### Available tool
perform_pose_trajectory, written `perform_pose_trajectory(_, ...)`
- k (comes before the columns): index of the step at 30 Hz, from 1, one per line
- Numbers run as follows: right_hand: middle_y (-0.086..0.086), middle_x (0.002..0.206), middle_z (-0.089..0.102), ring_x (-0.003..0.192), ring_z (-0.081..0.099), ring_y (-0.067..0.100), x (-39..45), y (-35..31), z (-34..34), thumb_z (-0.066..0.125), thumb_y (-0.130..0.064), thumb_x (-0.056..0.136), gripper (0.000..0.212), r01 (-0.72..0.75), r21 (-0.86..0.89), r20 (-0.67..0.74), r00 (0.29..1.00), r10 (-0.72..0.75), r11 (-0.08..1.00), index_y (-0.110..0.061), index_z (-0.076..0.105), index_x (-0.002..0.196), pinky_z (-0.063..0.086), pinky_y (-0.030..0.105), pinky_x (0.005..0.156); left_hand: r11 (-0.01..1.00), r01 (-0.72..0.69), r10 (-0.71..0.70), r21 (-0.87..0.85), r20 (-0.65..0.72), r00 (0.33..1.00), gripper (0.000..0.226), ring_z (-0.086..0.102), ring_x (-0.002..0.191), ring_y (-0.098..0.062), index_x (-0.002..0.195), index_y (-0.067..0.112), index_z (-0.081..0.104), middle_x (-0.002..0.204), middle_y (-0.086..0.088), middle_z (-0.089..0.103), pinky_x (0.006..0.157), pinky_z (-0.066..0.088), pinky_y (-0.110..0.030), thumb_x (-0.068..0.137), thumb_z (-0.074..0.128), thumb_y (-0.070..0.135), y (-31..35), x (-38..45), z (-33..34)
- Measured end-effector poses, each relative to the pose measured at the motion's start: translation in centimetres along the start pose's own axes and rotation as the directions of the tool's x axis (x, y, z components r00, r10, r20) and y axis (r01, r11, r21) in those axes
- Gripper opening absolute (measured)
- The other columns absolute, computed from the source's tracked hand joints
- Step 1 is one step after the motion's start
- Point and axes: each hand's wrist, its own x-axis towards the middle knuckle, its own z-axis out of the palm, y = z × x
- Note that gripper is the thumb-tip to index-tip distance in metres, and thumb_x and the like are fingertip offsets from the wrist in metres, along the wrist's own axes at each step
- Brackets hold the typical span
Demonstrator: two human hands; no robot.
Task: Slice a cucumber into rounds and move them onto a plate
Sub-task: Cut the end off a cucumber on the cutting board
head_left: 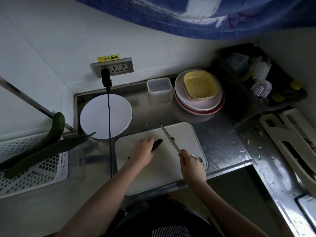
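Both forearms were bare to the lower edge of the view, with no sleeve, watch or bracelet showing on either. The left hand (142, 151) and right hand (192, 165) wore no gloves. Below them the person wore a dark garment (153, 218) with a finely checked black-and-white panel (171, 232).

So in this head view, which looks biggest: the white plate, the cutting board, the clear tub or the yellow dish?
Largest to smallest as they look:
1. cutting board, though nearest the camera
2. white plate
3. yellow dish
4. clear tub
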Motion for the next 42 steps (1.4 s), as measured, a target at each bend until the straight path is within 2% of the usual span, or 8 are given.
perform_pose_trajectory(8, 0.002, 0.093, 0.065, 0.086, 0.061, 0.029, -0.1, 0.4, -0.1, 0.04, -0.042, 0.098, 0.021, 0.008, -0.103, -0.031, 0.999, -0.011, 0.995, -0.025, 0.044, 0.111, 0.053, 0.037, 0.069, 0.968, 0.098, -0.111, -0.231, -0.043, 0.993, 0.032, 0.056, 0.098, -0.027, 0.11, 0.006, 0.05, 0.11, -0.009, 0.057, 0.075, 0.046, -0.036, 0.089, 0.062, 0.027, 0.7, 0.3, -0.8)
perform_pose_trajectory(11, 0.002, 0.094, 0.065, 0.087, 0.063, 0.028, 0.0, 0.5, -0.2, 0.045, -0.04, 0.097, 0.022, 0.02, -0.166, -0.022, 0.999, -0.024, 0.986, -0.022, 0.042, 0.109, 0.051, 0.035, 0.07, 0.982, -0.189, 0.175, 0.0, -0.377, 0.91, 0.024, 0.06, 0.09, -0.024, 0.106, 0.007, 0.057, 0.099, -0.007, 0.061, 0.073, 0.049, -0.033, 0.089, 0.057, 0.024, 1.0, -0.1, -1.3)
perform_pose_trajectory(15, 0.003, 0.097, 0.068, 0.088, 0.066, 0.028, -0.3, 0.6, -0.4, 0.049, -0.035, 0.095, 0.026, 0.04, -0.209, -0.045, 0.998, -0.05, 0.977, -0.019, 0.044, 0.115, 0.05, 0.034, 0.068, 0.854, -0.499, 0.518, 0.144, -0.308, 0.798, 0.029, 0.058, 0.102, -0.019, 0.109, 0.012, 0.066, 0.109, -0.001, 0.064, 0.092, 0.042, -0.032, 0.092, 0.046, 0.024, 2.6, 1.0, -1.4)
perform_pose_trajectory(20, 0.002, 0.098, 0.066, 0.085, 0.065, 0.027, -0.7, 0.8, -1.2, 0.05, -0.03, 0.095, 0.029, 0.071, -0.22, -0.04, 0.996, -0.082, 0.973, -0.019, 0.044, 0.121, 0.05, 0.037, 0.066, 0.948, -0.315, 0.317, 0.03, -0.062, 0.947, 0.045, 0.041, 0.128, -0.019, 0.14, 0.019, 0.044, 0.141, 0.002, 0.047, 0.103, 0.033, -0.035, 0.096, 0.051, 0.021, 3.7, 3.7, -2.5)
perform_pose_trajectory(24, 0.002, 0.106, 0.064, 0.093, 0.063, 0.026, -1.2, 1.4, -1.9, 0.045, -0.031, 0.098, 0.03, 0.06, -0.214, -0.026, 0.997, -0.068, 0.975, -0.02, 0.041, 0.125, 0.05, 0.036, 0.072, 0.929, -0.358, 0.347, 0.091, 0.111, 0.931, 0.026, 0.054, 0.112, -0.021, 0.117, 0.023, 0.065, 0.118, -0.003, 0.063, 0.09, 0.036, -0.032, 0.093, 0.056, 0.028, 4.5, 5.3, -2.9)
perform_pose_trajectory(29, 0.001, 0.11, 0.064, 0.098, 0.063, 0.023, -1.8, 1.7, -2.2, 0.045, -0.033, 0.098, 0.033, 0.006, -0.188, -0.039, 0.999, -0.014, 0.982, -0.021, 0.041, 0.128, 0.051, 0.035, 0.073, 0.959, -0.281, 0.279, 0.028, 0.047, 0.959, 0.02, 0.052, 0.106, -0.021, 0.105, 0.018, 0.063, 0.109, -0.001, 0.063, 0.085, 0.037, -0.032, 0.088, 0.062, 0.029, 5.7, 6.2, -2.7)
perform_pose_trajectory(39, -0.003, 0.102, 0.068, 0.083, 0.067, 0.022, -3.6, 3.3, -1.3, 0.049, -0.033, 0.095, 0.029, -0.202, -0.086, -0.067, 0.978, 0.197, 0.976, -0.028, 0.038, 0.121, 0.056, 0.038, 0.07, 1.0, -0.022, 0.022, -0.019, -0.009, 1.0, 0.049, 0.035, 0.126, -0.03, 0.145, 0.016, 0.029, 0.138, -0.008, 0.041, 0.104, 0.029, -0.04, 0.1, 0.039, 0.029, 6.2, 7.9, -0.1)
perform_pose_trajectory(42, -0.002, 0.102, 0.068, 0.083, 0.067, 0.023, -3.6, 2.7, -0.7, 0.048, -0.031, 0.096, 0.026, -0.21, -0.037, -0.069, 0.976, 0.208, 0.977, -0.026, 0.039, 0.12, 0.055, 0.037, 0.066, 0.993, 0.085, -0.093, -0.078, -0.105, 0.99, 0.039, 0.039, 0.123, -0.031, 0.136, 0.012, 0.041, 0.134, -0.012, 0.044, 0.101, 0.034, -0.039, 0.097, 0.043, 0.021, 3.6, 5.9, 0.3)
